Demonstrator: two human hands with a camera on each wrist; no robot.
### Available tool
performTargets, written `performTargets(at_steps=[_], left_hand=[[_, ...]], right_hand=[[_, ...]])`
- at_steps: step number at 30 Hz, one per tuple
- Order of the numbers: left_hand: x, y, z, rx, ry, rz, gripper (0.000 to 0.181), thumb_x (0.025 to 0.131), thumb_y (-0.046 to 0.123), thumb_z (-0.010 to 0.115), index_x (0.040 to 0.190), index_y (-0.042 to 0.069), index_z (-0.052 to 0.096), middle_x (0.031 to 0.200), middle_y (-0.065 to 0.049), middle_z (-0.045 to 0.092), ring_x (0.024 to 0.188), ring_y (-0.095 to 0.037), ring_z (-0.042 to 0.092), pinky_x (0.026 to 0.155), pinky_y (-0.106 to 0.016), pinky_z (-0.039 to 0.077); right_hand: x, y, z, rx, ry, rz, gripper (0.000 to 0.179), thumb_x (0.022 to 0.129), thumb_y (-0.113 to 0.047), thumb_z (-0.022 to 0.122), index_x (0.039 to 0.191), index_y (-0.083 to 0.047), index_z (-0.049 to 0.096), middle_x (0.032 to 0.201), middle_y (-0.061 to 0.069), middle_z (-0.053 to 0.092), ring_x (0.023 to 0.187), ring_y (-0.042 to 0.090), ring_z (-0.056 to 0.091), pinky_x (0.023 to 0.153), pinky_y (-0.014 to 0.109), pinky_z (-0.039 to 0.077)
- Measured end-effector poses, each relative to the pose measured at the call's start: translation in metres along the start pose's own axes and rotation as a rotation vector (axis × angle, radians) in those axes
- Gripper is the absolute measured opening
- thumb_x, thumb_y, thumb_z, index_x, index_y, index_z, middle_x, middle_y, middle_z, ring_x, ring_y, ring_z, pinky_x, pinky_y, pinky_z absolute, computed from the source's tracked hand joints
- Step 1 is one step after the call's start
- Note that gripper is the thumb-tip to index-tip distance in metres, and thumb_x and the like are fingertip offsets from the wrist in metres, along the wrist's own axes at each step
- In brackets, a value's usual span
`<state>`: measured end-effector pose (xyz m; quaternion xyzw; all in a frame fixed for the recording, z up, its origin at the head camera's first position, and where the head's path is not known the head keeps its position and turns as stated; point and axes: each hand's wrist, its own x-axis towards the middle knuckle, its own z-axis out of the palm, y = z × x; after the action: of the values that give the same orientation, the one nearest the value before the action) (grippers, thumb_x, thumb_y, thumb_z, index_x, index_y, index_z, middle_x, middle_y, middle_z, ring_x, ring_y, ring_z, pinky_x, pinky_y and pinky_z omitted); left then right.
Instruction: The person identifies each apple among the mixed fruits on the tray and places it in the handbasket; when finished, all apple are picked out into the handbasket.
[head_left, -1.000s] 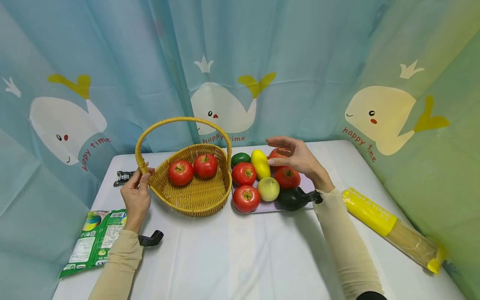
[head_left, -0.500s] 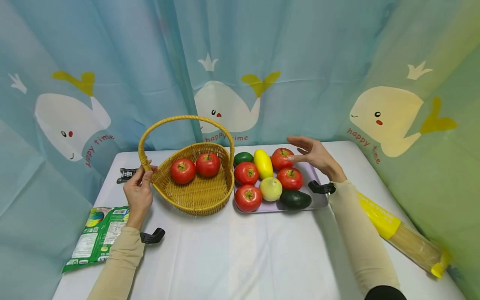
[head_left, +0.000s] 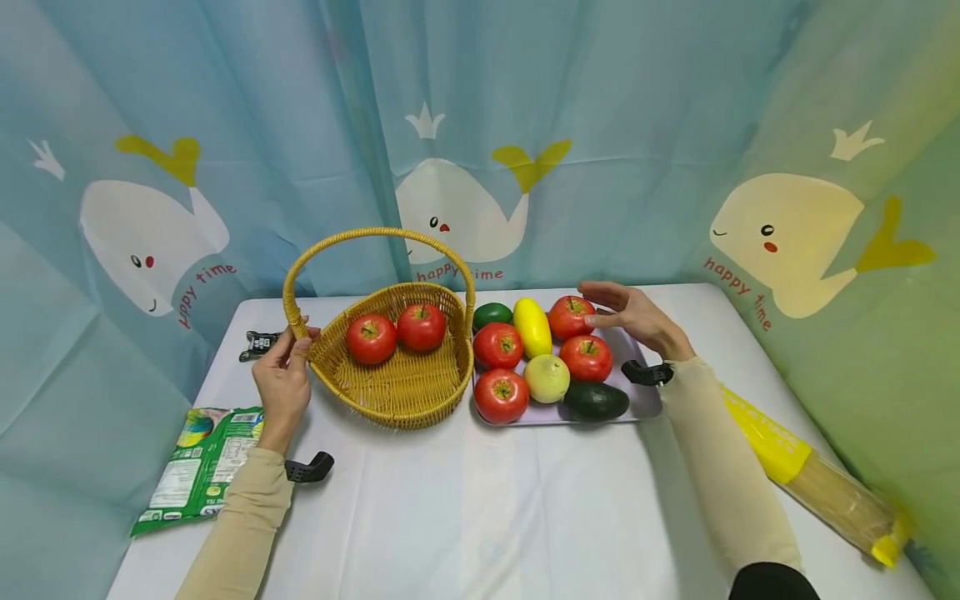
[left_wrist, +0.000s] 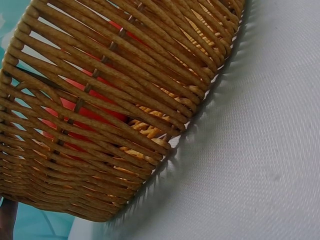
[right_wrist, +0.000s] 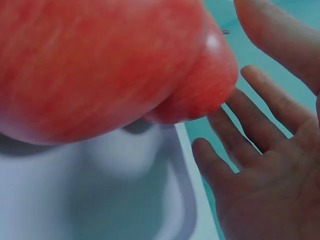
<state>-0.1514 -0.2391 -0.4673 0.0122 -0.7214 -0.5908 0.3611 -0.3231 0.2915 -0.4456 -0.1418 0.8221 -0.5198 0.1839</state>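
My left hand pinches the yellow wicker basket at its left end, where the arched handle meets the rim. Two red apples lie inside the basket. In the left wrist view the basket's woven side fills much of the picture and the gripping fingers are mostly hidden. At the back right of the lilac tray, my right hand is beside a red apple, thumb and fingers spread round its right side. In the right wrist view the fingers are extended, not closed round that apple.
The tray also holds more red apples, a yellow mango-shaped fruit, a pale green round fruit, a dark green avocado-like fruit and a smaller green one. A green snack bag, a small black packet and a noodle pack lie outward.
My right hand has moved right from over the mango-shaped fruit to beside the back red apple. The left hand stays on the basket. The whole view has shifted slightly.
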Motion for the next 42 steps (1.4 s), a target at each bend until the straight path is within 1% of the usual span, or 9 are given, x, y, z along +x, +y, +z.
performTargets(at_steps=[3, 8, 12, 22, 25, 29, 32, 36, 42], left_hand=[[-0.001, 0.006, 0.001, -0.001, -0.002, 0.008, 0.031, 0.107, -0.001, 0.058, 0.134, -0.013, 0.066, 0.113, -0.040, 0.069, 0.105, -0.005, 0.070, 0.096, -0.008, 0.052], [0.001, -0.013, 0.000, 0.001, 0.006, -0.013, 0.031, 0.107, 0.001, 0.059, 0.135, -0.008, 0.068, 0.114, -0.036, 0.071, 0.106, -0.004, 0.070, 0.096, -0.008, 0.052], [0.001, -0.025, -0.002, -0.011, 0.000, -0.020, 0.031, 0.107, 0.004, 0.062, 0.135, -0.002, 0.070, 0.115, -0.031, 0.074, 0.107, -0.003, 0.070, 0.097, -0.010, 0.053], [0.001, -0.027, -0.003, 0.008, 0.005, -0.024, 0.032, 0.106, 0.004, 0.062, 0.137, -0.003, 0.069, 0.116, -0.030, 0.074, 0.108, 0.002, 0.068, 0.097, -0.008, 0.053], [-0.001, -0.018, -0.001, 0.014, 0.012, -0.035, 0.032, 0.107, 0.003, 0.060, 0.137, -0.007, 0.067, 0.117, -0.033, 0.072, 0.108, 0.001, 0.068, 0.098, -0.008, 0.052], [-0.003, 0.001, 0.001, 0.017, 0.009, -0.020, 0.032, 0.107, 0.000, 0.059, 0.136, -0.012, 0.066, 0.116, -0.038, 0.070, 0.108, 0.000, 0.068, 0.098, -0.007, 0.051], [-0.001, -0.008, 0.000, 0.013, 0.011, -0.008, 0.032, 0.106, 0.000, 0.060, 0.136, -0.009, 0.067, 0.115, -0.037, 0.071, 0.108, 0.002, 0.068, 0.096, -0.007, 0.052], [0.002, -0.029, -0.003, 0.005, 0.009, -0.014, 0.032, 0.106, 0.002, 0.061, 0.137, -0.003, 0.069, 0.116, -0.032, 0.073, 0.108, 0.003, 0.068, 0.096, -0.008, 0.053], [0.001, -0.021, -0.002, 0.009, 0.014, 0.006, 0.032, 0.106, -0.002, 0.059, 0.136, -0.009, 0.067, 0.115, -0.036, 0.072, 0.108, 0.003, 0.068, 0.096, -0.007, 0.052]], right_hand=[[0.003, 0.003, 0.001, -0.015, -0.028, 0.011, 0.078, 0.097, -0.017, 0.079, 0.163, -0.006, 0.040, 0.168, 0.019, 0.041, 0.158, 0.039, 0.033, 0.129, 0.061, 0.028], [0.008, 0.008, 0.002, -0.010, -0.043, 0.040, 0.077, 0.096, -0.016, 0.079, 0.162, -0.006, 0.041, 0.167, 0.020, 0.041, 0.156, 0.040, 0.035, 0.130, 0.061, 0.027], [0.011, 0.011, 0.004, -0.018, -0.071, 0.074, 0.078, 0.096, -0.016, 0.079, 0.164, -0.009, 0.040, 0.165, 0.020, 0.043, 0.148, 0.040, 0.043, 0.127, 0.059, 0.034], [0.016, 0.013, 0.006, -0.046, -0.087, 0.091, 0.081, 0.095, -0.021, 0.081, 0.164, -0.010, 0.039, 0.162, 0.021, 0.046, 0.142, 0.039, 0.048, 0.124, 0.058, 0.039], [0.016, 0.013, 0.007, -0.050, -0.088, 0.088, 0.080, 0.095, -0.022, 0.081, 0.164, -0.010, 0.040, 0.162, 0.020, 0.047, 0.140, 0.037, 0.050, 0.121, 0.050, 0.044], [0.016, 0.012, 0.007, -0.062, -0.078, 0.071, 0.079, 0.094, -0.020, 0.081, 0.162, -0.009, 0.042, 0.160, 0.020, 0.049, 0.138, 0.036, 0.052, 0.110, 0.031, 0.051], [0.017, 0.009, 0.007, -0.072, -0.056, 0.062, 0.079, 0.093, -0.020, 0.082, 0.161, -0.008, 0.044, 0.159, 0.020, 0.051, 0.137, 0.036, 0.053, 0.103, 0.024, 0.053], [0.017, 0.007, 0.008, -0.085, -0.010, 0.076, 0.079, 0.091, -0.020, 0.084, 0.160, -0.010, 0.047, 0.158, 0.019, 0.052, 0.137, 0.036, 0.054, 0.107, 0.032, 0.054], [0.016, 0.006, 0.009, -0.057, 0.041, 0.089, 0.079, 0.091, -0.020, 0.086, 0.159, -0.011, 0.049, 0.159, 0.020, 0.052, 0.141, 0.037, 0.052, 0.121, 0.052, 0.045]])
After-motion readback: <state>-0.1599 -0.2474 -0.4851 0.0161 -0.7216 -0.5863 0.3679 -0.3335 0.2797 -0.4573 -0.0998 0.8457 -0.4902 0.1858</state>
